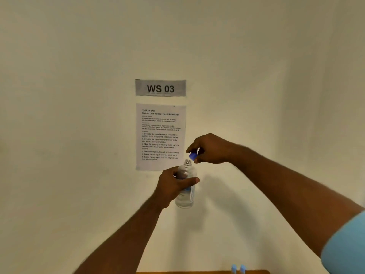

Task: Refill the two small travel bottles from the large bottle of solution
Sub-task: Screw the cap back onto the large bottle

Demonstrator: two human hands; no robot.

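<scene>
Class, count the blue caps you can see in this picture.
3: one blue cap pinched in the right hand; two caps at the bottom edge on the table. Others may lie below the frame.

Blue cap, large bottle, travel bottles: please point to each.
blue cap (193, 156), head view, its side wall.
large bottle (186, 198), head view, lower body.
travel bottles (234, 269), head view, left one's cap.

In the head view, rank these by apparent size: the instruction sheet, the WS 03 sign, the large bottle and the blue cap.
1. Instruction sheet, largest.
2. WS 03 sign.
3. Large bottle, near the sign in area; it is partly hidden by the left hand and closer to the camera, so this order is unsure.
4. Blue cap, smallest, pinched in the right hand.
</scene>
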